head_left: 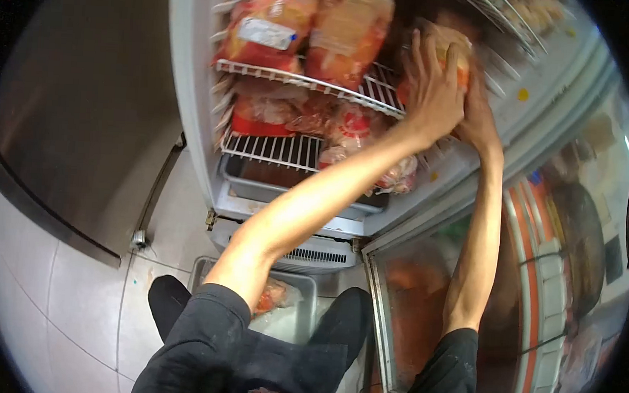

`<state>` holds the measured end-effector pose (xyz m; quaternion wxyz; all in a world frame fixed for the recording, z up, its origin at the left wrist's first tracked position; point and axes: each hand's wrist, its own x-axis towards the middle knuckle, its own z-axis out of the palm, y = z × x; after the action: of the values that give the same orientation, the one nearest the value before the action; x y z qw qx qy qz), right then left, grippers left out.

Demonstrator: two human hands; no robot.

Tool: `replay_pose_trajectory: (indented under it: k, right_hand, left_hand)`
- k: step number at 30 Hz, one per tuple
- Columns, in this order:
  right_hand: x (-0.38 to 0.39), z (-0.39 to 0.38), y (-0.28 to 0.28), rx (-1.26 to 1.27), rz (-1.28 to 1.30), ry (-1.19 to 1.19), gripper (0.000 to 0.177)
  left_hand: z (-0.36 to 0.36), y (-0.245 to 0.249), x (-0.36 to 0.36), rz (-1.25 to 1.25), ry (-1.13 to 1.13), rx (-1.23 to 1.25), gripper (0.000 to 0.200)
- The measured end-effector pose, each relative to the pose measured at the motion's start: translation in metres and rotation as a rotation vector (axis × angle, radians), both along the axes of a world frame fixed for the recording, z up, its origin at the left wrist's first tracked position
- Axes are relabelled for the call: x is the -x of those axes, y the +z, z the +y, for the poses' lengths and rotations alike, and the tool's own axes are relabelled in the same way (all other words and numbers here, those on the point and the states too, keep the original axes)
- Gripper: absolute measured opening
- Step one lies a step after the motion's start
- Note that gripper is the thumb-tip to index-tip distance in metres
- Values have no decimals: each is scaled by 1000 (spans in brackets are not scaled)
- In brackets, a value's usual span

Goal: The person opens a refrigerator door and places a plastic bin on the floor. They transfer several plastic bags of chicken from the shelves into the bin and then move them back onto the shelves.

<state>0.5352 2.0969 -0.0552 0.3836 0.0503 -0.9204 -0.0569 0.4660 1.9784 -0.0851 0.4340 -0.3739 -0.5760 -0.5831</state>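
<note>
On the right part of the upper wire shelf (320, 87), both hands are around a plastic-wrapped orange and red package (447, 43). My left hand (434, 85) lies over its near side, fingers bent onto the wrap. Against its right side is my right hand (479, 109), blurred and partly hidden behind the left. Two bagged packages stand on the same shelf: one with a white label (269, 37), the other (348, 38) beside it. More bagged meat (354, 127) lies on the lower wire shelf (274, 150).
The fridge's glass door (422, 309) stands open at the right. A grey tray (309, 303) holding a bagged item (275, 294) is on the floor between the person's feet. A dark metal panel (78, 99) is at the left.
</note>
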Motion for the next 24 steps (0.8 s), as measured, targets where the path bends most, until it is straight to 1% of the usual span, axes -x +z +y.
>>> replay_pose_trajectory:
  k: [1,2,4,5,7,8,10,11,13,14,16,17,18,20,21,22,23,24]
  right_hand:
    - [-4,-11,-3,12,-11,-47,85]
    - [-5,-16,-7,5,0,-95,82]
    - [-1,-14,-16,-6,42,-205,77]
    - [2,-13,-18,-7,30,-259,83]
    - [12,6,-14,-102,54,-261,77]
    - [16,8,-13,-144,57,-262,75]
    - [14,9,-13,-124,22,-294,76]
    - [10,5,-11,-115,9,-314,77]
    - [-7,-28,-8,-284,-58,-584,77]
    - [-11,-40,-7,-367,-87,-715,77]
    - [-7,-13,-21,-437,-11,-637,81]
    - [-6,-3,-25,-472,20,-600,83]
    - [-4,-11,-17,-408,-21,-601,86]
    - [1,-33,0,-269,-108,-600,92]
    - [3,-23,-1,-260,-51,-513,95]
    - [2,-20,-3,-262,-3,-442,93]
    - [-2,-17,-6,-264,43,-374,91]
    - [-4,-14,-10,-264,88,-301,89]
  left_hand:
    - [-7,-7,-1,-126,-51,77,73]
    - [-5,-17,1,-250,-64,214,78]
    - [3,-26,5,-210,-191,271,81]
    - [8,-25,8,-177,-117,295,80]
    - [15,-25,15,-116,24,361,78]
    - [14,-23,17,-135,22,408,76]
    - [10,-16,17,-168,13,506,72]
    - [6,-20,15,-155,-37,473,70]
    - [-5,-22,17,-117,-129,397,66]
    - [-4,-25,16,-31,-33,347,65]
    - [4,-38,9,122,163,233,63]
    - [-5,-50,0,257,-9,194,63]
    - [-21,-67,-12,392,-180,153,63]
    - [-50,-126,-38,373,-438,124,63]
    - [-67,-164,-47,314,-492,192,65]
    - [-85,-205,-55,254,-548,259,67]
    - [-106,-243,-64,93,-572,245,67]
    - [-128,-282,-70,-100,-596,257,64]
